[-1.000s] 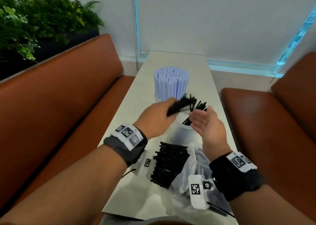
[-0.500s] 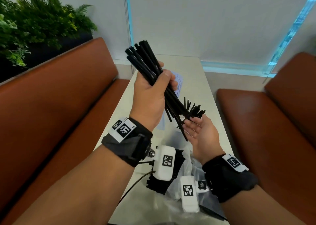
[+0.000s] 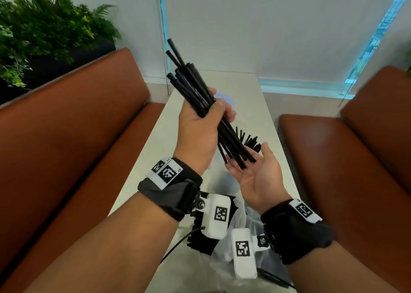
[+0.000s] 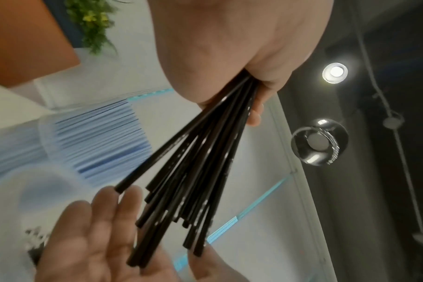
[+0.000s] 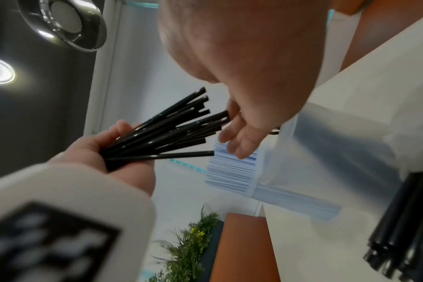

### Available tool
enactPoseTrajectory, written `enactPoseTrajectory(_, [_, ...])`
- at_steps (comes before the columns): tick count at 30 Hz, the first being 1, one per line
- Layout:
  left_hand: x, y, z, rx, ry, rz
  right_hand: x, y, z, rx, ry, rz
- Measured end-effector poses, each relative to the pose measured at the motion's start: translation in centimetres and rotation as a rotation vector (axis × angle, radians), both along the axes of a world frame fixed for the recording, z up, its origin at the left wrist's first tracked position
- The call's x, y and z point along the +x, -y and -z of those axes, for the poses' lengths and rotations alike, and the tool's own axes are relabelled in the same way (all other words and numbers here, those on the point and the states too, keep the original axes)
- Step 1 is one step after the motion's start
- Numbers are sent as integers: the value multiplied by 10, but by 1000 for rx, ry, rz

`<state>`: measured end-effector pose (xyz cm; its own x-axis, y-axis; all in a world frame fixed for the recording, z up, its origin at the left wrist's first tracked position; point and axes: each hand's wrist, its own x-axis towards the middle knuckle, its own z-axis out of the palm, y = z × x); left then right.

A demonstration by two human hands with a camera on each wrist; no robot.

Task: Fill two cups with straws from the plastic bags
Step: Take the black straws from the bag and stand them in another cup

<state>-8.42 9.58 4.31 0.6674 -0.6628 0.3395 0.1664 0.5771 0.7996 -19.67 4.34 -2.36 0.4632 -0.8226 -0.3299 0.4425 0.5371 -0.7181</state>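
Observation:
My left hand point(image 3: 206, 123) grips a bundle of black straws point(image 3: 191, 85) around its middle, held up over the table and tilted, with the top ends pointing up and to the left. The lower ends touch the palm of my right hand point(image 3: 255, 172), which lies open, palm up, beneath them. In the left wrist view the straws point(image 4: 200, 162) fan out onto the right fingers point(image 4: 97, 219). Behind my right hand stands a cup with several black straws point(image 3: 250, 140). A cup of pale blue straws point(image 3: 224, 97) shows partly behind my left hand.
A clear plastic bag point(image 3: 238, 221) with more black straws point(image 3: 200, 246) lies on the white table point(image 3: 155, 159) under my wrists. Brown benches point(image 3: 77, 125) flank the table on both sides. A planter with green plants point(image 3: 44, 30) stands at the back left.
My left hand has lifted the black bundle from near the cup to above the table. The lower straw ends have come down onto my open right palm.

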Motion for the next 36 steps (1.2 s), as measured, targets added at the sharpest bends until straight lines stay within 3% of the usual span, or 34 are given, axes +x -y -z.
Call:
enactPoseTrajectory(5, [-8,2,15,122,-4,113,5,2,5,-147,-43,-161])
enactPoseTrajectory(8, [1,3,19,111,-57,94,0,9,4,-562,-245,-157])
enactPoseTrajectory(10, [1,2,21,134,-61,100,-3,10,2,-853,-364,-333])
enactPoseTrajectory(12, [-3,1,25,184,-13,129,-2,7,6,-983,-473,-511])
enactPoseTrajectory(16, [6,-2,14,182,25,195,1,4,24,-922,-574,-429])
enactPoseTrajectory(19, [19,-1,-2,69,-11,116,-1,1,36,-918,-648,-452])
enactPoseTrajectory(23, [22,-1,-9,-30,144,11,1,-2,38,-918,-611,-449])
enactPoseTrajectory(26, [30,1,-16,-57,138,-57,-3,-2,40,-889,-626,-466])
enactPoseTrajectory(33, [29,3,-9,211,411,-114,-9,-4,46,-759,-591,-525])
enactPoseTrajectory(36, [29,1,-1,180,433,-141,-9,-1,47,-761,-572,-500])
